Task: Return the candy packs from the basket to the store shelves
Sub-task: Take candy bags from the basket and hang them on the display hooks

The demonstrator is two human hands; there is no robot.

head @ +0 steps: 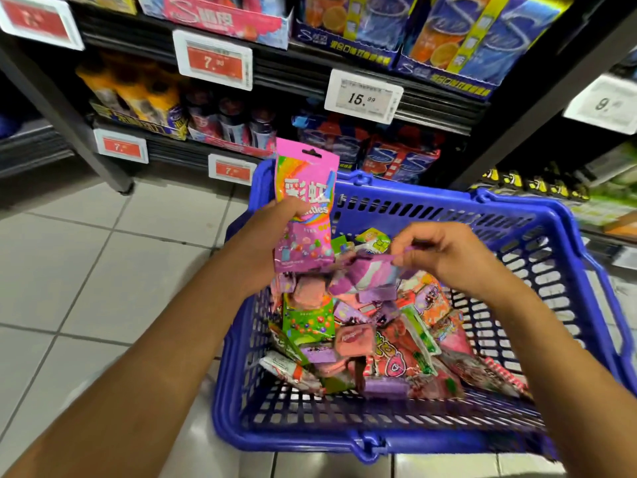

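Candy packs mostly remain in basket; left hand grips a pink pouch, right hand apparently pinches a purple strip at twelve o'clock.

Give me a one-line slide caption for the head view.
Left hand holds a pink Skittles pack upright while right hand pinches a purple pack above the blue basket.

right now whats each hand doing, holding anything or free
Left hand: holding the pink Skittles pack upright above the basket.
Right hand: pinching a purple and pink pack.
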